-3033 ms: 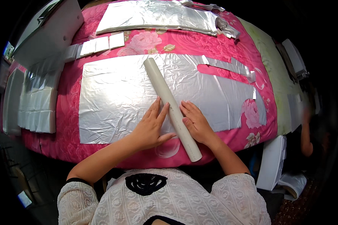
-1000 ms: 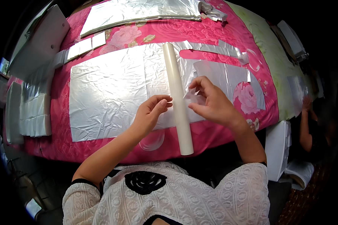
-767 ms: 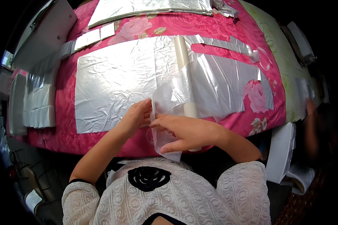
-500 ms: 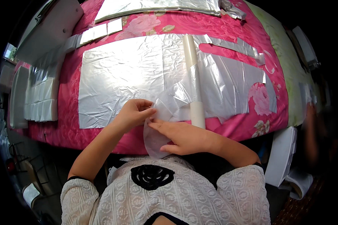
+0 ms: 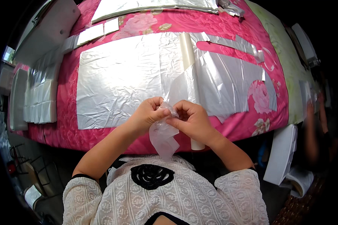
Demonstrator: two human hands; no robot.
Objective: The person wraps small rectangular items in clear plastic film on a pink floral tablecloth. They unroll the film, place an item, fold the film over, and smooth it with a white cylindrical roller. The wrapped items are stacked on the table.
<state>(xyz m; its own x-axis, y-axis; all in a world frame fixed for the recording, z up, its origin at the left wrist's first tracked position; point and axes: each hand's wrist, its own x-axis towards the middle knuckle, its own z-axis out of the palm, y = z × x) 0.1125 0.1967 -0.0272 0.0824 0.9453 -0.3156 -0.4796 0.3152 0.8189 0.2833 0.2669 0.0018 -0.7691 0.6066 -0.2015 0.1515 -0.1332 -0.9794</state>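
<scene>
In front of my body, my left hand [image 5: 148, 115] and my right hand [image 5: 193, 119] are close together, both closed with thumb and fingers on a thin translucent plastic film [image 5: 164, 137]. It is gathered between my fingertips, and its loose end hangs toward my lap. From my hands the film runs up to a long pale roll [image 5: 187, 54], which lies lengthwise away from me. Underneath is a flat, shiny plastic sheet [image 5: 116, 77], wide at the left, with curved cutouts and narrow strips at the right, like an apron.
A pink flowered cloth [image 5: 139, 22] covers the work surface. Folded white packets [image 5: 41, 99] stand at the left beside a white box [image 5: 50, 28]. A stack of silvery sheets [image 5: 157, 8] lies at the back. Another person's blurred arm [image 5: 311, 129] shows at far right.
My right hand has come up and closed beside my left on the film, which was spread out and is now bunched. The roll's near end has shifted slightly toward me.
</scene>
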